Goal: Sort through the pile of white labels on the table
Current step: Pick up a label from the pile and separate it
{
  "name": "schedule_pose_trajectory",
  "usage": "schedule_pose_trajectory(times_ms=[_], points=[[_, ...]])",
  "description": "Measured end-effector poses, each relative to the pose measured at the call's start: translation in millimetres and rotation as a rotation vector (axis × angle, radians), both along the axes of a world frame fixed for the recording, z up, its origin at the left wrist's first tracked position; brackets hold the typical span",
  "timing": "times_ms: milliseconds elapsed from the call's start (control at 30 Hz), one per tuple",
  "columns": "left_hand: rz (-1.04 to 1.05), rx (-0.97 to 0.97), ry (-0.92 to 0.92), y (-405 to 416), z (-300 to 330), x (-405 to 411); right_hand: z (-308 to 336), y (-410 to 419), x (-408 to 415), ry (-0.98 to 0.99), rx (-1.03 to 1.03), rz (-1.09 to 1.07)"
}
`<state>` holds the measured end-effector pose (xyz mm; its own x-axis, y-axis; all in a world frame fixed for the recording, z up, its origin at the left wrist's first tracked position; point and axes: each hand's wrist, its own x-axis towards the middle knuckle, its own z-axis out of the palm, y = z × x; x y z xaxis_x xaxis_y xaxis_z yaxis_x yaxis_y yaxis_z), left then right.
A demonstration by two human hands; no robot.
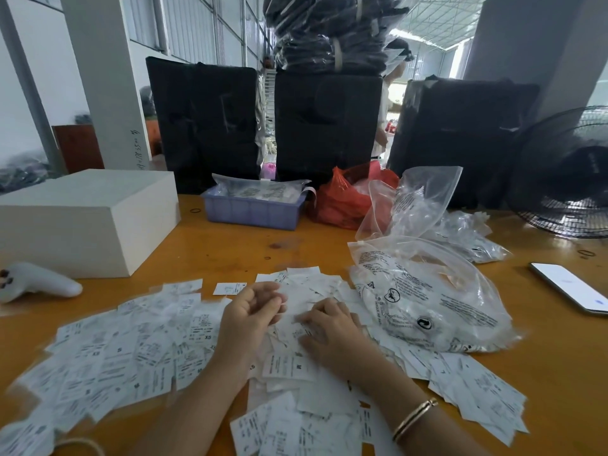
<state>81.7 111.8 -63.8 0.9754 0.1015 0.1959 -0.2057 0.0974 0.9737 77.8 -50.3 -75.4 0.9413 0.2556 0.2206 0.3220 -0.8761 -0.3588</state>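
While hundreds of white labels (pixel 138 350) lie fanned loose across the orange table (pixel 230 248), a person works at the middle of the heap, and the sorting looks to be at an early stage: no separate stacks by size are visible, and slips marked XS, S and M sit mixed side by side. The spread reaches from the near-left edge past both forearms to the near-right, where more slips trail out below a printed clear plastic bag (pixel 427 307) that rests on the edge of the pile (it appears to hold something white, though the glare makes that hard to confirm). Nearly all of the job, by this view, is left to do.

The left hand (pixel 250 315) is raised just above the paper with its palm turned inward and its fingers loosely curled; motion blur makes it impossible to say whether a label is pinched there. The right hand (pixel 329 327), a gold bangle (pixel 414 419) on its wrist, lies palm-down on the heap, fingers fairly straight and pressing on the slips beneath them rather than gripping any. The two hands sit near each other at the centre of the pile. Farther back stand a white box (pixel 85 218) and a lavender tray (pixel 253 212); a phone (pixel 572 287) lies at the far right.
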Motion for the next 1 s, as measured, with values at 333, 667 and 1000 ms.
schedule_pose_trajectory(times_ms=[333,667,1000], points=[[0.042,0.095,-0.013,0.1,-1.6,-1.9,7.1,-5.2,-3.1,-0.054,0.8,-0.138],[-0.072,0.422,-0.211,-2.9,-3.3,-5.6,14.6,5.6,-16.7,-0.052,0.801,0.063],[-0.069,-0.04,0.05,-1.8,3.2,-6.2,10.1,6.6,-10.0,-0.078,0.74,0.043]])
